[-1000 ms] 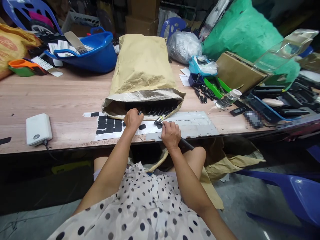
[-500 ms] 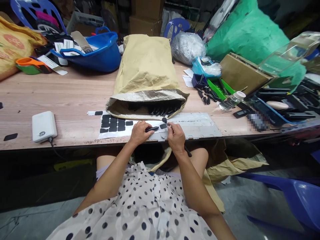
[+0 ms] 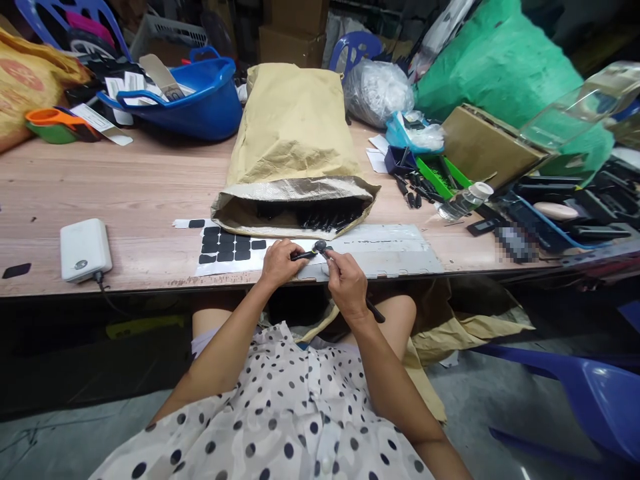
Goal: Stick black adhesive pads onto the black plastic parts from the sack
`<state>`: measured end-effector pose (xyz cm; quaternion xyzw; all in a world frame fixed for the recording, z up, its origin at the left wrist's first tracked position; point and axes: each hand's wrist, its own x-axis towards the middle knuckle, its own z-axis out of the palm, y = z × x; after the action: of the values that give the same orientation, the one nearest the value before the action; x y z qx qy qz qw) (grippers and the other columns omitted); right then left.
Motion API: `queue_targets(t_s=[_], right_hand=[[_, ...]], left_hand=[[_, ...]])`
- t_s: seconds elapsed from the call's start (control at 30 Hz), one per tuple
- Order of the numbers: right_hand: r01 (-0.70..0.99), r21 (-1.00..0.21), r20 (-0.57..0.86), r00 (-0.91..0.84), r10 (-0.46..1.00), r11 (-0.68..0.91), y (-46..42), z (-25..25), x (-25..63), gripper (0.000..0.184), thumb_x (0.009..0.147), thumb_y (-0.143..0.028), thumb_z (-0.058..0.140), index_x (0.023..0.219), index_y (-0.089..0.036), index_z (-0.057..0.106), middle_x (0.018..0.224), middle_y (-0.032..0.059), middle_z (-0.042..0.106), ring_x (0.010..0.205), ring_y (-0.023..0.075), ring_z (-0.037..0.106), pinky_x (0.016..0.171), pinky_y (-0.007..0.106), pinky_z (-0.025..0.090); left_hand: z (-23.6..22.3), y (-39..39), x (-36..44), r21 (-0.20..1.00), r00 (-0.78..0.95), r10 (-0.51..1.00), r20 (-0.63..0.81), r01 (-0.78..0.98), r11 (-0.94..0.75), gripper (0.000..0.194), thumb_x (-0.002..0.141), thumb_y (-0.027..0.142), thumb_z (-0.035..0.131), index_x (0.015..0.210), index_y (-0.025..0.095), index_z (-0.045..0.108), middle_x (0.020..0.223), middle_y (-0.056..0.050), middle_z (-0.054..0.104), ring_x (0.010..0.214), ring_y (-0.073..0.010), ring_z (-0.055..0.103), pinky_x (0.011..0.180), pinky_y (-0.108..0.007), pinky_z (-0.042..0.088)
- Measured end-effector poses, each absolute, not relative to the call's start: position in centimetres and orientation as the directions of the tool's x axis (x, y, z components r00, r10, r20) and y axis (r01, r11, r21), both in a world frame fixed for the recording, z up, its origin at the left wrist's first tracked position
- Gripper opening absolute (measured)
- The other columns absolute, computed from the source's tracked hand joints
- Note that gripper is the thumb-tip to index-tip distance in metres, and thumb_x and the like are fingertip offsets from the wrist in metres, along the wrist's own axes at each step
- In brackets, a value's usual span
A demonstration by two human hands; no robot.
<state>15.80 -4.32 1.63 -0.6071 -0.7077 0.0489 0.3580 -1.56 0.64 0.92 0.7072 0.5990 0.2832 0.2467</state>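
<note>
My left hand (image 3: 280,263) rests at the table's front edge, fingers closed on a short black pen-like piece (image 3: 302,255) that points right. In my right hand (image 3: 349,283) is a small hammer with a dark round head and a black handle (image 3: 375,311); the handle sticks out below the wrist. The hammer's head (image 3: 320,247) is at the tip of the black piece, and they seem to touch. Under both hands lies a flat grey board (image 3: 400,257). A white sheet (image 3: 207,270) with several black rounded stickers (image 3: 226,245) lies left of my left hand.
Straight ahead, an open tan sack (image 3: 293,133) holds many black pieces. A white power bank (image 3: 86,250) with a cable sits at left, below a blue basin (image 3: 200,107). To the right are a green tray (image 3: 440,175), a bottle (image 3: 465,200) and a blue tray (image 3: 545,223).
My right hand has moved slightly left and down, bringing the hammer's head from above the board to the tip of the black piece. My left hand has stayed nearly still.
</note>
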Motion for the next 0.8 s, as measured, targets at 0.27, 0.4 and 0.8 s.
queue_targets(t_s=[0.27,0.4,0.8], right_hand=[[0.802,-0.495,0.472,-0.075,0.878,0.335,-4.6,1.9,14.5,0.032,0.101,-0.023,0.043,0.115,-0.022,0.072,0.095,0.0067,0.071,0.089,0.0188,0.066,0.080,0.028,0.051],[0.812,-0.484,0.461,-0.079,0.884,0.325,-4.3,1.2,14.8,0.030,0.099,-0.021,0.045,0.114,-0.022,0.072,0.095,0.0062,0.071,0.090,0.0188,0.066,0.080,0.027,0.050],[0.944,-0.305,0.461,0.031,0.887,0.125,-0.7,-0.9,17.3,0.023,0.091,-0.020,0.054,0.102,-0.023,0.074,0.092,0.0074,0.065,0.087,0.0229,0.053,0.076,0.032,0.038]], left_hand=[[1.0,0.7,-1.5,0.678,0.129,0.986,0.106,0.716,-0.166,0.008,0.074,0.024,0.076,0.081,0.025,0.073,0.085,-0.002,0.067,0.089,-0.0233,0.059,0.082,-0.035,0.045],[1.0,0.6,-1.5,0.678,0.135,0.985,0.103,0.716,-0.169,0.009,0.074,0.025,0.075,0.083,0.025,0.073,0.085,-0.002,0.067,0.090,-0.0234,0.060,0.084,-0.036,0.046],[0.9,-0.1,-2.3,0.784,0.147,0.978,0.151,0.584,-0.209,0.009,0.074,0.025,0.070,0.082,0.022,0.071,0.082,-0.001,0.064,0.083,-0.0205,0.058,0.080,-0.034,0.048]])
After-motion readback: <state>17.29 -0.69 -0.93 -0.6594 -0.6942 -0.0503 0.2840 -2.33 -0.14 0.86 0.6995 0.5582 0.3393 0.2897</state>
